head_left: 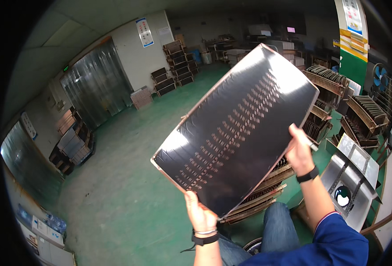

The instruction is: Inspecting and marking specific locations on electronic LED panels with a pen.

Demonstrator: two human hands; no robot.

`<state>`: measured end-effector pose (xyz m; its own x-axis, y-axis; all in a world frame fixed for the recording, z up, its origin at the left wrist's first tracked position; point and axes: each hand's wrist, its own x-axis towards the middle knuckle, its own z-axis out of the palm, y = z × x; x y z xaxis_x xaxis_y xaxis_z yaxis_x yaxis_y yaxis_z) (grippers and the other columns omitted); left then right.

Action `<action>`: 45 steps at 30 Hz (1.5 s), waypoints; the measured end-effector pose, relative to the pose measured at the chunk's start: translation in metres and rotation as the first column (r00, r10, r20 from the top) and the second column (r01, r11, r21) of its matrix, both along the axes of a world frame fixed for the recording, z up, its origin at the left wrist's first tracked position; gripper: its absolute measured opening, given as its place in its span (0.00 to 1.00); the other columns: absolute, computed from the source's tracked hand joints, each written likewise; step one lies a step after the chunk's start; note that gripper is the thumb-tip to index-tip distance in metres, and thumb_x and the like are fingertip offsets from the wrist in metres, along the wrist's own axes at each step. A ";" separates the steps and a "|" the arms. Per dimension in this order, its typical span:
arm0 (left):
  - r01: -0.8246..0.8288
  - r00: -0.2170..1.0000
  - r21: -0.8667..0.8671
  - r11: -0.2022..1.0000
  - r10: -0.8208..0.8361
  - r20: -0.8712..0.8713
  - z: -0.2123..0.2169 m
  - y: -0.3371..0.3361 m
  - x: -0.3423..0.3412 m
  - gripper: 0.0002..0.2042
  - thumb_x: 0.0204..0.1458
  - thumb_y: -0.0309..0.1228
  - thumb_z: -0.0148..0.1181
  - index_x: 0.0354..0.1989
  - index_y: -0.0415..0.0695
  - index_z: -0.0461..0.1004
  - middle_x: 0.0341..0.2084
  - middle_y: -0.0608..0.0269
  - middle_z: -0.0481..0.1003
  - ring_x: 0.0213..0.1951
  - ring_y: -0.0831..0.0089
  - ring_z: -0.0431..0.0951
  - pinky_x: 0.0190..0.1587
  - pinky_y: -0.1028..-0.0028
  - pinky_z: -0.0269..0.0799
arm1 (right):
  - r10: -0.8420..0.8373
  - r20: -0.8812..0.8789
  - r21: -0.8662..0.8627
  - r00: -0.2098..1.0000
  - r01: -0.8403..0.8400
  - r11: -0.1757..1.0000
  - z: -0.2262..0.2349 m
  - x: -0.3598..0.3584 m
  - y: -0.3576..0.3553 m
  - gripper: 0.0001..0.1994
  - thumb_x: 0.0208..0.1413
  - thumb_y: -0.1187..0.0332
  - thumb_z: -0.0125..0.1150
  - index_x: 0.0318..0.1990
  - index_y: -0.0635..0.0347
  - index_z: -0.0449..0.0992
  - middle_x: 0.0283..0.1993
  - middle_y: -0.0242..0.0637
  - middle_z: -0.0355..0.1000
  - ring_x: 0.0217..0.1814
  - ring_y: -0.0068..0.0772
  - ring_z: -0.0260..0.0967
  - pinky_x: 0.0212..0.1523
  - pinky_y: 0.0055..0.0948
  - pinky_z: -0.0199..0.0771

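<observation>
Black gloss and rows of pale marks cover the panel (236,137) — both hands (299,153) grip it.

Panel (244,142) glossy, smooth; curtain (96,84) shiny plastic; jeans (279,227) matt denim.

Items I am facing: a translucent strip curtain (94,84) is hanging at left; a poster (145,32) is hanging on the white wall (136,64) beside it; a green-and-white pillar (353,66) is standing at right; a blue-bladed fan (380,76) is showing near the pillar.
</observation>
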<state>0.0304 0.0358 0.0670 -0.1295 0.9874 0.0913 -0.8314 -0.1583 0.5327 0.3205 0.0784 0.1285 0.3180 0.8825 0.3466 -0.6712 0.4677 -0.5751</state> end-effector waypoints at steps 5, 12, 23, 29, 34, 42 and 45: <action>-0.073 0.987 -0.001 0.997 0.072 -0.146 -0.020 -0.014 -0.048 0.21 0.61 0.36 0.47 0.60 0.42 0.58 0.52 0.60 0.66 0.51 0.66 0.68 0.55 0.63 0.67 | -0.286 -0.140 0.038 0.948 0.294 0.955 -0.021 0.122 -0.001 0.10 0.59 0.70 0.53 0.46 0.63 0.71 0.44 0.36 0.73 0.46 0.28 0.72 0.49 0.25 0.73; -0.146 0.933 -0.012 0.989 0.133 -0.335 -0.019 -0.025 -0.085 0.13 0.60 0.33 0.48 0.49 0.37 0.67 0.43 0.63 0.72 0.44 0.75 0.72 0.50 0.75 0.66 | -0.277 0.388 -0.104 0.879 0.341 0.935 -0.025 0.135 -0.043 0.17 0.57 0.72 0.54 0.54 0.66 0.68 0.51 0.35 0.69 0.51 0.20 0.66 0.52 0.18 0.66; -0.225 0.898 -0.022 0.974 0.199 -0.393 -0.013 -0.029 -0.097 0.15 0.61 0.33 0.48 0.50 0.35 0.67 0.45 0.59 0.72 0.47 0.72 0.72 0.52 0.72 0.67 | -0.089 0.663 -0.232 0.744 0.316 0.920 -0.019 0.138 -0.059 0.18 0.59 0.65 0.53 0.55 0.64 0.68 0.43 0.36 0.74 0.42 0.20 0.71 0.45 0.18 0.70; -0.033 0.945 -0.004 0.999 0.030 -0.326 -0.011 -0.039 -0.094 0.18 0.60 0.30 0.48 0.56 0.35 0.61 0.52 0.58 0.67 0.53 0.70 0.68 0.56 0.70 0.64 | -0.315 0.792 -0.035 0.523 0.553 0.832 -0.012 0.124 -0.057 0.17 0.58 0.64 0.55 0.51 0.63 0.71 0.38 0.30 0.74 0.39 0.17 0.69 0.42 0.15 0.67; -0.003 0.952 -0.025 1.000 -0.005 -0.307 -0.029 -0.041 -0.095 0.25 0.61 0.32 0.45 0.65 0.39 0.51 0.58 0.59 0.62 0.56 0.69 0.65 0.59 0.70 0.60 | -0.284 0.750 0.004 0.598 0.424 0.906 -0.013 0.134 -0.053 0.22 0.63 0.59 0.46 0.59 0.63 0.62 0.42 0.37 0.74 0.40 0.22 0.70 0.46 0.21 0.68; -0.045 0.984 0.039 0.998 0.051 -0.171 -0.023 -0.045 -0.069 0.24 0.62 0.32 0.42 0.67 0.46 0.48 0.60 0.62 0.60 0.57 0.69 0.64 0.60 0.67 0.60 | -0.672 0.729 0.549 0.133 0.474 0.689 0.004 0.058 -0.078 0.23 0.63 0.51 0.40 0.46 0.62 0.72 0.42 0.42 0.72 0.38 0.28 0.69 0.40 0.27 0.69; -0.037 0.975 0.010 0.999 0.039 -0.217 -0.027 -0.045 -0.068 0.25 0.62 0.32 0.41 0.68 0.48 0.47 0.60 0.62 0.60 0.57 0.68 0.64 0.60 0.67 0.60 | -0.504 0.800 0.474 0.326 0.173 0.864 -0.007 -0.001 -0.093 0.11 0.56 0.63 0.55 0.34 0.62 0.75 0.34 0.39 0.74 0.31 0.31 0.71 0.32 0.28 0.70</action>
<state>-0.0372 -0.0090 0.0405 -0.1434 0.9814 0.1276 -0.6892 -0.1916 0.6988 0.3198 -0.0146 0.1213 -0.0660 0.5963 0.8000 0.3968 0.7514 -0.5273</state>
